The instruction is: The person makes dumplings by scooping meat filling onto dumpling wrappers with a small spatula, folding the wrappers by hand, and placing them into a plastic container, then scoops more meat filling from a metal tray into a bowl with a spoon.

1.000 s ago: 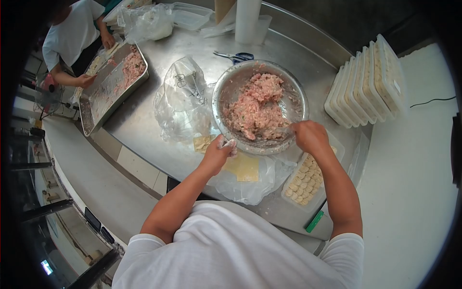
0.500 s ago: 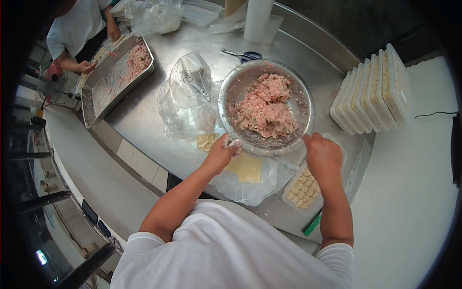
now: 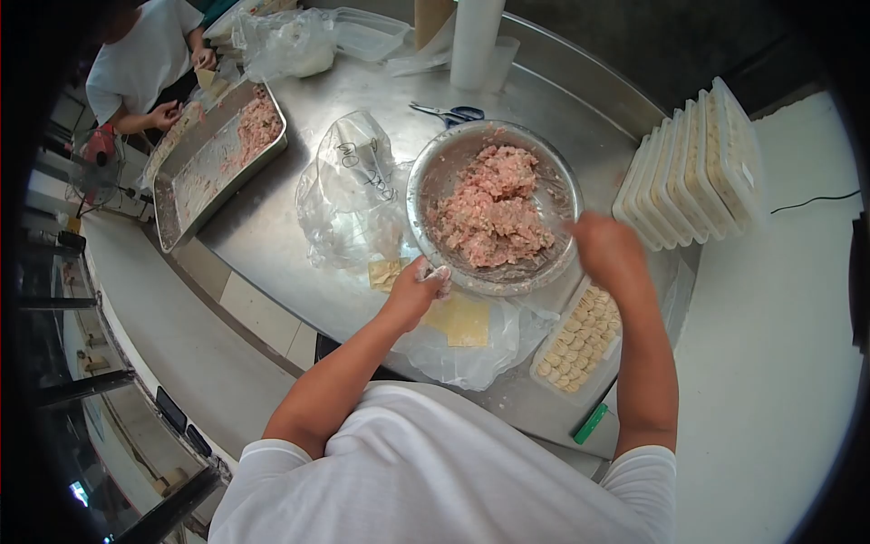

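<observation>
My left hand [image 3: 417, 292] is closed in front of the bowl's lower left rim. A small pale piece shows at its fingertips, too small to name. My right hand [image 3: 609, 249] is curled over the right rim of the steel bowl [image 3: 421, 231]. Whatever its fingers grip is hidden. Pink minced meat [image 3: 498, 204] with green flecks is heaped in the bowl. Yellow square wrappers [image 3: 468, 323] lie on a plastic bag [image 3: 517, 340] below it, with another wrapper stack [image 3: 384, 274] left of my left hand. A plastic tray [image 3: 580, 340] beneath my right forearm holds rows of dumplings.
Several filled plastic trays [image 3: 689, 172] stand on edge at the right. Blue-handled scissors [image 3: 460, 114] lie behind the bowl, a marked clear bag [image 3: 349, 186] to its left. Across the table a co-worker [image 3: 149, 59] holds a wrapper beside a metal pan [image 3: 195, 172] of mince.
My right hand has moved up and slightly left, onto the bowl's right rim, uncovering more of the dumpling tray. My left hand stays almost in place.
</observation>
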### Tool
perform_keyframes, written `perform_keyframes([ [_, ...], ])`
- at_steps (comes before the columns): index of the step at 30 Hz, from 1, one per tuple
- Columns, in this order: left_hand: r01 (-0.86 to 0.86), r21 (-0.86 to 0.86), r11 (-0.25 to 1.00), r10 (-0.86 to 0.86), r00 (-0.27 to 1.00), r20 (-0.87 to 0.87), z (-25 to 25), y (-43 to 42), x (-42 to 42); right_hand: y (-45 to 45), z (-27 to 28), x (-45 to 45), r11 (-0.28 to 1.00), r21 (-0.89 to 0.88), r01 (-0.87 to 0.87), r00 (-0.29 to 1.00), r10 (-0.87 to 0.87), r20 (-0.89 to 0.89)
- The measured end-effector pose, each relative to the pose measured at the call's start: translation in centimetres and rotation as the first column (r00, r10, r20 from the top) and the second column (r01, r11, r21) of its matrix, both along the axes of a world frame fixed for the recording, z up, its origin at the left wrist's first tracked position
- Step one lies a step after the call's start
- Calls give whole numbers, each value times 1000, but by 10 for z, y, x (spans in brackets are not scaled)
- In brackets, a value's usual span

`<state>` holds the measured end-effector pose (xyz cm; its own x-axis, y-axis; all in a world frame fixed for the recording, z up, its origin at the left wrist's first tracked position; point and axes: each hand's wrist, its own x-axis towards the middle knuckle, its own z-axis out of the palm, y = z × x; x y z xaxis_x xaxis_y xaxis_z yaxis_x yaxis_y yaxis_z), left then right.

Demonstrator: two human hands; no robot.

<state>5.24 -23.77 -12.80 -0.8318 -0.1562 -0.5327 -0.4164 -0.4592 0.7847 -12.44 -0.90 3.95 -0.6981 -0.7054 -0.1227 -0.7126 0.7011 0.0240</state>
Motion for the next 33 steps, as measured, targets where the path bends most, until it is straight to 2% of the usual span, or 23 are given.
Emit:
perform_keyframes([
  [1,2,-1,1000,-2,1000,-3,2,1,0,-5,3,-16,995,-22,96,993,-97,-70],
  [3,-53,21,998,53,999,-3,6,3,-1,-14,-1,-47,983,-105,149,976,-163,-146],
  [4,-43,20,999,43,999,-4,9,4,-1,-12,-21,-66,982,-106,158,974,-173,-147],
  [6,-67,20,998,68,998,-3,16,4,-3,-6,-73,-98,975,-221,3,998,-18,-65],
  [7,-74,17,997,74,997,-7,14,3,-3,-8,-80,-98,975,-224,-4,998,-12,-69],
  [9,-41,-14,999,41,999,16,9,1,-3,-18,-85,-90,957,-244,-154,968,196,156],
  [13,-58,6,998,58,998,-4,7,3,-4,-18,-62,-34,976,-131,-175,949,203,240],
  [15,-57,18,998,57,998,-3,7,3,-1,-12,-48,-5,984,-29,-178,946,179,270],
  [21,-74,49,996,73,997,23,15,3,-3,2,-7,-6,1000,-13,-7,991,9,131],
  [23,-30,37,999,29,999,22,5,0,-1,-1,-10,-24,999,-28,44,987,-39,153],
  [25,0,23,1000,0,1000,17,-1,-4,-1,4,-32,-49,974,-225,37,996,-19,83],
  [26,10,6,1000,-10,1000,15,-1,-2,-1,1,-33,-57,973,-230,27,997,-8,81],
  [28,9,-8,1000,-9,1000,11,-2,-4,0,-5,-36,-72,948,-225,223,973,-231,-7],
  [29,6,-1,1000,-6,1000,8,-2,-3,0,-5,-52,-83,951,-222,217,974,-225,-10],
  [31,10,10,1000,-10,1000,3,1,0,-2,-1,-91,-99,963,-253,95,990,-64,127],
  [32,-21,32,999,20,1000,14,5,1,-3,0,-90,-98,964,-249,94,990,-64,126],
  [33,-55,50,997,54,998,27,8,2,-4,-2,-91,-97,945,-323,59,976,14,220],
])
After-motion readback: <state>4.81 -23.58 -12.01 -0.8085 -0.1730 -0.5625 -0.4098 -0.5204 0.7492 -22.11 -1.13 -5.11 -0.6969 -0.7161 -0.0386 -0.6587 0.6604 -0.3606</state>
